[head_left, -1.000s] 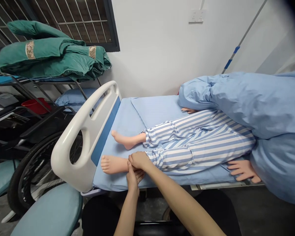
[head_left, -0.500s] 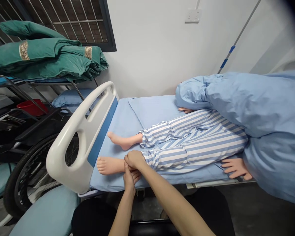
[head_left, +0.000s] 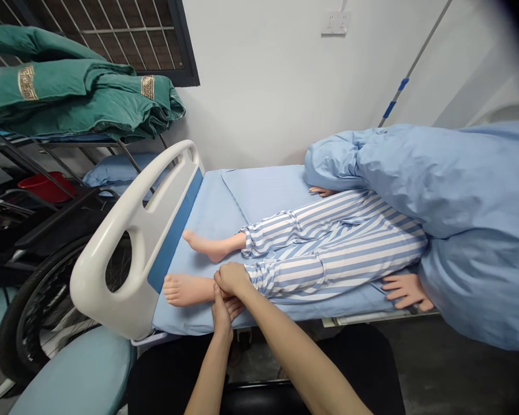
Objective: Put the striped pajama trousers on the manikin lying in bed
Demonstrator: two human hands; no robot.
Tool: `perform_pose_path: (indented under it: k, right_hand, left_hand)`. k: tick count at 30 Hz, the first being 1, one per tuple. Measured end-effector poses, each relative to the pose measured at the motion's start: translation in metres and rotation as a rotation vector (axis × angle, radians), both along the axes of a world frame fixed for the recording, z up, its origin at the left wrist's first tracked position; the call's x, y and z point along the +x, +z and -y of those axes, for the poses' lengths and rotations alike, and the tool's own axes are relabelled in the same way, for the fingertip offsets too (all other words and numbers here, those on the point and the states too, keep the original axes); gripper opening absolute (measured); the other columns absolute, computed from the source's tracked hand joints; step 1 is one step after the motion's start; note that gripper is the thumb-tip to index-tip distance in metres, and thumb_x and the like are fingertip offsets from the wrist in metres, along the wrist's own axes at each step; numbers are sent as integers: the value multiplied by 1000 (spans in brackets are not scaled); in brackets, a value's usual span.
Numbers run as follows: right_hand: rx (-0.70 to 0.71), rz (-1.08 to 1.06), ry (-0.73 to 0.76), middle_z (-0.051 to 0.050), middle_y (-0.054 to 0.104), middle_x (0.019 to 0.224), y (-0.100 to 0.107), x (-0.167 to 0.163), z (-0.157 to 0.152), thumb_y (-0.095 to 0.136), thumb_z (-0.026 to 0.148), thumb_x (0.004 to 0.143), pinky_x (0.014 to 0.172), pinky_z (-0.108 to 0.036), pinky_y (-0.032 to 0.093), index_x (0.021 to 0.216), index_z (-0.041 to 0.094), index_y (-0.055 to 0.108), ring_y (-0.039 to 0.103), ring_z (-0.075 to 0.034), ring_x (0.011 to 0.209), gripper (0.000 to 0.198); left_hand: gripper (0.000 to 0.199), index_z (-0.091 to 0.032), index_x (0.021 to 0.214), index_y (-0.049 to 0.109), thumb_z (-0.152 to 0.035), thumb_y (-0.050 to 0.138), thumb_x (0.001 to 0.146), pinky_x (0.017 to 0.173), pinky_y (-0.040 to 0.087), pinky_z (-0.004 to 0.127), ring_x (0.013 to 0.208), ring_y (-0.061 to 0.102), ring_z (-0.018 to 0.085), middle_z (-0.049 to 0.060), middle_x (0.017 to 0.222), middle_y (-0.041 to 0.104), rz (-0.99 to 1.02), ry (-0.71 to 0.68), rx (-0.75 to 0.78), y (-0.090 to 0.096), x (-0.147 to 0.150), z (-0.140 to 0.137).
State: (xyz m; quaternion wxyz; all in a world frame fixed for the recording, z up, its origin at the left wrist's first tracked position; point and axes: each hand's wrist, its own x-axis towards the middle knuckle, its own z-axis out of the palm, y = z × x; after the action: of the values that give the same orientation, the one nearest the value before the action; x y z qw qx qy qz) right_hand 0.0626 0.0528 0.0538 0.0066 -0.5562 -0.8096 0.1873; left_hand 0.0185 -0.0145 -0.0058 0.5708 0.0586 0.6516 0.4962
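A manikin in blue-and-white striped trousers [head_left: 354,253] lies on the bed, with both bare feet toward the footboard. My right hand [head_left: 233,278] wraps over the top of the nearer leg at the ankle, just below the gathered trouser cuff. From the near side, my left hand [head_left: 223,311] clasps the same ankle, thumb up and fingers partly under it. The nearer foot [head_left: 188,289] points up toward the footboard. Apart from my hands, the farther foot [head_left: 210,246] rests on the sheet.
A white footboard [head_left: 86,271] stands at the left of the blue-sheeted bed [head_left: 272,187]. Blue bedding [head_left: 458,184] covers the manikin's upper part. Beyond the footboard are a wheelchair wheel [head_left: 8,340], a pale green stool [head_left: 78,374] and a folded green quilt [head_left: 99,109].
The view has shifted slightly, so everything sits a little farther left. Both hands keep their hold on the ankle, and the manikin's legs look unmoved on the bed.
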Motion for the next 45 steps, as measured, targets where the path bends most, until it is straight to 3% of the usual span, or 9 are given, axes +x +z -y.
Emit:
perform_pose_path:
  k: [18,27,45]
  right_hand:
    - [135,10,92,-15,65,82,-16,-2,-2,42,26,77,61,-32,43,85,11,65,60,-25,73,29]
    - [112,-13,83,-17,64,82,-17,-2,-3,38,25,79,64,-33,42,86,10,66,59,-25,73,32]
    - [110,-11,20,-13,64,81,-14,-4,2,32,28,83,65,-31,41,83,12,65,60,-23,75,37]
  left_hand:
    - [75,-2,94,56,-68,40,64,66,51,38,70,62,26,19,77,64,7,1,9,2,0,3]
    - [76,-3,97,55,-69,35,66,65,50,38,70,62,26,20,80,64,90,-69,-25,-5,-7,-1]
    - [71,-4,94,56,-67,40,65,61,51,37,67,63,25,19,76,65,86,-35,-10,-5,-7,3]
